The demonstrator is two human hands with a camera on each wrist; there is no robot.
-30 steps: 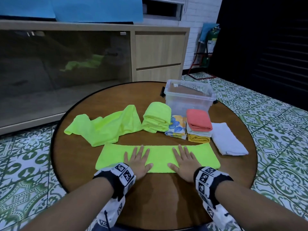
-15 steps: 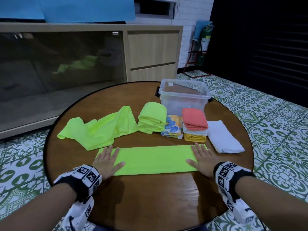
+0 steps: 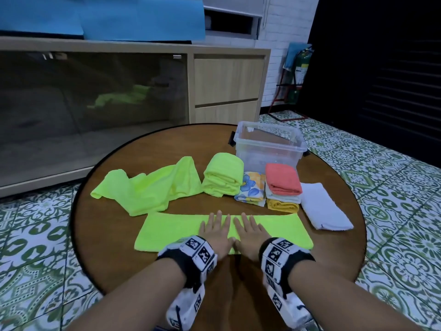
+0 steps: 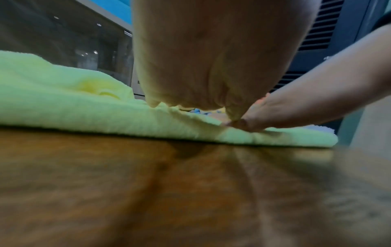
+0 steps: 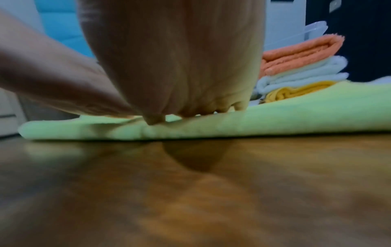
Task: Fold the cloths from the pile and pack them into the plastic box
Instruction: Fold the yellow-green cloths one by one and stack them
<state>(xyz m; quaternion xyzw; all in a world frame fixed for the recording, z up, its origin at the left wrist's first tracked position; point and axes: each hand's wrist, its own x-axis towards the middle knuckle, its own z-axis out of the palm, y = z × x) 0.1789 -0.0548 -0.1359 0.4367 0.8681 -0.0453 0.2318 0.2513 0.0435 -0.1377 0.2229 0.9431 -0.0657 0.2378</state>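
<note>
Both hands back at mid-strip: left hand [image 3: 218, 232] & right hand [image 3: 250, 234] slid inward from the ends of the lime cloth [image 3: 284, 229], now side by side, thumbs touching, fingers [image 3: 213, 219] flat on it.

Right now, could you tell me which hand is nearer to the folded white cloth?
Right. The right hand lies flat on the long green cloth, on the side toward the white cloth. The left hand lies beside it, farther from the white cloth.
</note>
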